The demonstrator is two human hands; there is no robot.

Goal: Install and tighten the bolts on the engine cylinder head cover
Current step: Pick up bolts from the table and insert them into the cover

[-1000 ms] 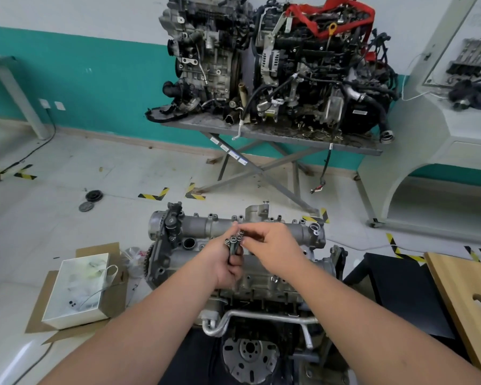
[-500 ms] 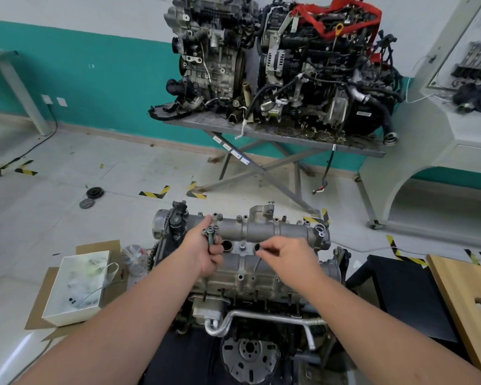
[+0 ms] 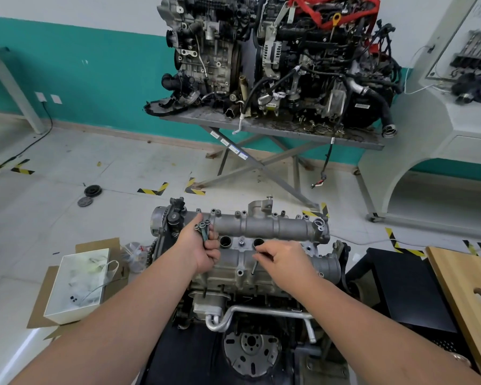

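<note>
— In the head view, where is the work found?

— The grey cast-aluminium cylinder head cover (image 3: 261, 240) is seen on top of the engine, low in the middle, its long axis running left to right across the view. Both forearms are stretched forward over its near edge.

— And the hands?

— A small bundle of dark steel bolts (image 3: 203, 232) is gripped upright in the left hand (image 3: 203, 250), heads up, over the left end of the cover. A single dark bolt (image 3: 254, 263) is pinched at its head by the fingers of the right hand (image 3: 285, 258), shank hanging down and slightly leftward toward the cover's near edge. The hands are held apart, with two round plug wells between them.

— Which relation is the coming move governed by?

— The line from the bolt's tip to the hole beneath it. The tip appears to be at or just inside a boss on the near edge (whether it is already entered cannot be told). The right hand is judged the nearer and the one to seat it; the shank would need to be brought upright first.

— Progress?

— Early, it is judged: many bosses along the far edge are seen with bolts standing proud, not driven down.
</note>
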